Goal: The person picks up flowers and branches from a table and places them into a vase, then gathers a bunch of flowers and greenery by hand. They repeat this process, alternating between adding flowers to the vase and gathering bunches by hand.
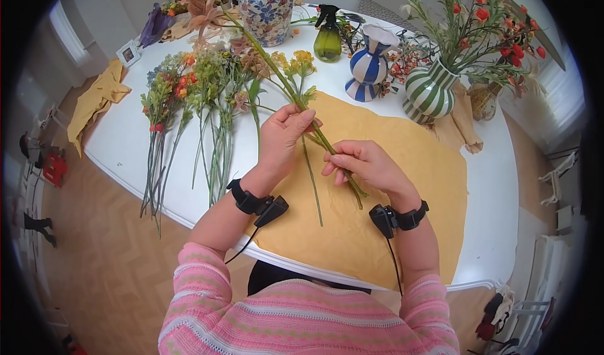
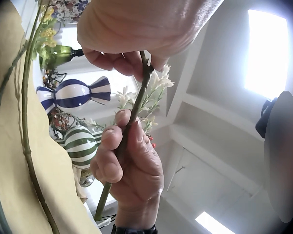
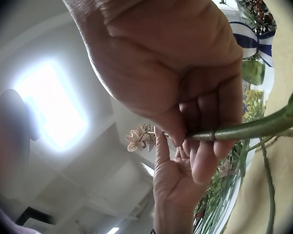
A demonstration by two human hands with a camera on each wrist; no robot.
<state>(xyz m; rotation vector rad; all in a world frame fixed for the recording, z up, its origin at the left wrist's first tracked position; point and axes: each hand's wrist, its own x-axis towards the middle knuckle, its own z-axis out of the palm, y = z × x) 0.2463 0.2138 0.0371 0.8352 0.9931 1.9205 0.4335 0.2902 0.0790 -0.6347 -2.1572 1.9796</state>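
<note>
Long smooth green flower stem [image 1: 326, 142]: held aslant above matte tan paper sheet [image 1: 409, 229], near end toward right. Left hand [image 1: 281, 138]: fingers pinch stem mid-length. Right hand [image 1: 368, 164]: thumb and curled fingers grip near portion.

Risks: top weight of salmon-pink, pointed-petal blossoms [image 1: 202, 9], far left, may rotate stem if pinch loosens; opposed hand pressure may kink stem; slender green stalk [image 1: 313, 179] may slip, left-hand hold on it cannot be confirmed.

Far right: glossy, waisted blue-and-white striped vase [image 1: 369, 66], fluted rim.
</note>
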